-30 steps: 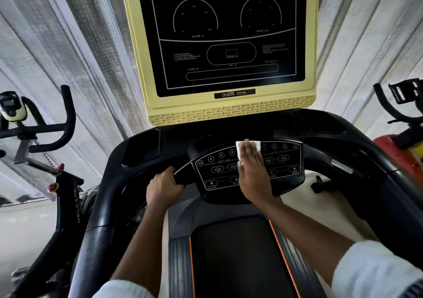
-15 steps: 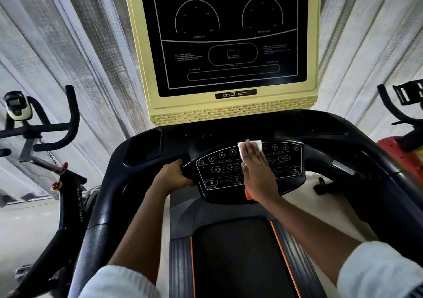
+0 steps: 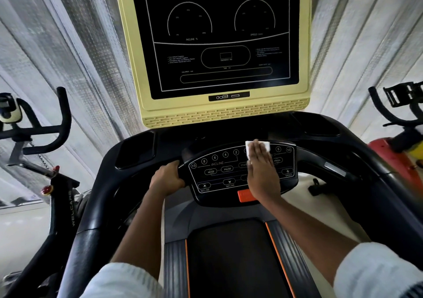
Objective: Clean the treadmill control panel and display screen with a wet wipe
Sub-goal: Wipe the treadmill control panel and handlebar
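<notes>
The right hand [image 3: 262,172] lies flat, fingers straight and pressed together, pinning the wipe [image 3: 257,148] to the upper middle of the panel [image 3: 219,172]. The left hand [image 3: 167,178] curls round the panel's left edge. Judging by this, panel wiping is underway and the screen [image 3: 215,39] above is not yet reached.

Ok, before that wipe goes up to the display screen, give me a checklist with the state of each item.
1. Wet wipe under control: ok, flat fingers of the right hand press it on the control panel's top edge.
2. Left hand braced: ok, it grips the handle at the panel's left edge.
3. Orange button free: not ok, the right hand's heel covers part of it.
4. Display screen uncovered: ok.
5. INCLINE buttons already wiped: cannot tell.
6. Wipe wet enough: cannot tell.
</notes>
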Demonstrator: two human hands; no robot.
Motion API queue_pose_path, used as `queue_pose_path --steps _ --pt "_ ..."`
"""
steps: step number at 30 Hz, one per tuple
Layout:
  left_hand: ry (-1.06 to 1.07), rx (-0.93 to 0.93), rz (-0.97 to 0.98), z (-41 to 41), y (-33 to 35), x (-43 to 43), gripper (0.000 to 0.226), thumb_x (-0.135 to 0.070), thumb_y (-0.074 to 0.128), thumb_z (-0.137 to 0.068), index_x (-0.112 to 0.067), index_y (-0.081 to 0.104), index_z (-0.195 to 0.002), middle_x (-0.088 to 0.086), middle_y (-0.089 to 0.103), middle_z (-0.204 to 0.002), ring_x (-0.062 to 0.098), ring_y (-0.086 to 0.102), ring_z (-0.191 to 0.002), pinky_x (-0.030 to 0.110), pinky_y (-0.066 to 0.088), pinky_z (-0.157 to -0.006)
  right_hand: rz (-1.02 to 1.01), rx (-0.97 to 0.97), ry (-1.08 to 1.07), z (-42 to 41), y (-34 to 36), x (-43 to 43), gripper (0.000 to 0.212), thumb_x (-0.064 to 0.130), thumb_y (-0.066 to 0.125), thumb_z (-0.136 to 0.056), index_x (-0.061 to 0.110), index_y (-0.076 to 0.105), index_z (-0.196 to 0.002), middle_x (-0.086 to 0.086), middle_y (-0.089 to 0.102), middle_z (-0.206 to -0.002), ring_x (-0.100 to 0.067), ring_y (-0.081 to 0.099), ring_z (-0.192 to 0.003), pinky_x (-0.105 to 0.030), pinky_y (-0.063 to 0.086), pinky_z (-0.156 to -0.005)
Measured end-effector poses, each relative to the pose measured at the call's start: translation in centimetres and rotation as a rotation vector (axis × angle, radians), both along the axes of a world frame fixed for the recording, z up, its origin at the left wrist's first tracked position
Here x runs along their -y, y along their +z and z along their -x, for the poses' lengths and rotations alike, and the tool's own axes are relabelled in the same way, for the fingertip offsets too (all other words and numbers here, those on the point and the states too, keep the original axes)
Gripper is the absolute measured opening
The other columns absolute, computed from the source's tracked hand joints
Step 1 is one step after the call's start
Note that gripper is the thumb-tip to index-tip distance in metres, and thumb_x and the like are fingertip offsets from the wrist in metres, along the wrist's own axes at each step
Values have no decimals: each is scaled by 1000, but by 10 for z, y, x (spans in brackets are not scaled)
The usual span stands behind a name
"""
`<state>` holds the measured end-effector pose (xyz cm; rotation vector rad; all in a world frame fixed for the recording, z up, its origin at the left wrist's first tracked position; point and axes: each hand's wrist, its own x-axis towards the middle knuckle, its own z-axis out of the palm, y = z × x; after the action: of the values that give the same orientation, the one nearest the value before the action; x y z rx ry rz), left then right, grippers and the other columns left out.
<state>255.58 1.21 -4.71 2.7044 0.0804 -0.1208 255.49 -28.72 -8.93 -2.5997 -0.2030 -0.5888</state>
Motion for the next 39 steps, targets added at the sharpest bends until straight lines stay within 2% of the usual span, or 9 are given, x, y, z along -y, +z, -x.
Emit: queue_pose_path --steps 9,12,15,19,22,25,29,32,39 --pt "11 9 1 1 0 1 35 -38 74 -61 -25 53 -85 -6 64 -76 22 62 -69 35 54 -63 -92 -3 -98 -2 -1 10 58 29 17 -106 12 12 -161 -3 9 -170 -15 -1 -157 -40 12 -128" --pt "8 15 0 1 -1 0 35 -39 74 -61 -24 53 -85 -6 64 -76 21 62 -70 35 54 -64 -12 10 7 0 -3 14 57 29 18 -107 15 11 -161 -2 8 -170 -14 -2 -157 -38 10 -128" --pt "6 17 6 1 -1 1 35 -39 74 -60 -24 54 -85 -6 63 -76 20 61 -69 35 53 -64 -132 1 -143 -4 0 24 59 30 16 -105 10 13 -161 -7 11 -169 -19 3 -157 -42 13 -127" --pt "4 27 -2 0 -1 1 34 -35 76 -61 -24 54 -84 -5 63 -75 19 60 -68 34 51 -62 -61 16 -29 -4 -3 27 59 29 18 -105 12 14 -161 -5 11 -169 -17 2 -157 -39 11 -128" --pt "14 34 7 1 -1 2 33 -34 76 -62 -23 54 -85 -5 63 -75 19 59 -67 33 49 -61 -189 12 -172 -10 -2 34 60 30 17 -105 7 17 -160 -11 15 -168 -23 8 -156 -45 16 -126" --pt "11 34 2 0 -2 1 34 -36 76 -62 -24 54 -85 -5 62 -75 20 60 -68 34 50 -62 -87 10 -63 -5 -4 37 57 27 21 -107 11 13 -161 -6 11 -169 -18 2 -157 -40 11 -128" --pt "16 21 -2 -1 -5 -1 36 -36 73 -58 -25 51 -84 -5 63 -77 25 62 -72 37 54 -66 -166 9 -246 -10 -5 49 59 28 18 -105 6 16 -160 -12 15 -168 -25 9 -156 -44 14 -127" --pt "11 35 4 -2 -7 -2 35 -36 74 -59 -26 53 -85 -6 63 -76 22 61 -70 35 53 -64 -91 7 -161 -7 -9 51 59 27 20 -104 9 14 -161 -5 10 -168 -20 5 -156 -37 8 -128" --pt "9 43 3 -1 -7 -1 33 -36 74 -61 -24 52 -81 -5 62 -73 20 60 -66 34 52 -60 -114 -1 -170 0 -16 57 56 23 23 -107 9 13 -161 -8 11 -169 -19 4 -157 -39 8 -128"
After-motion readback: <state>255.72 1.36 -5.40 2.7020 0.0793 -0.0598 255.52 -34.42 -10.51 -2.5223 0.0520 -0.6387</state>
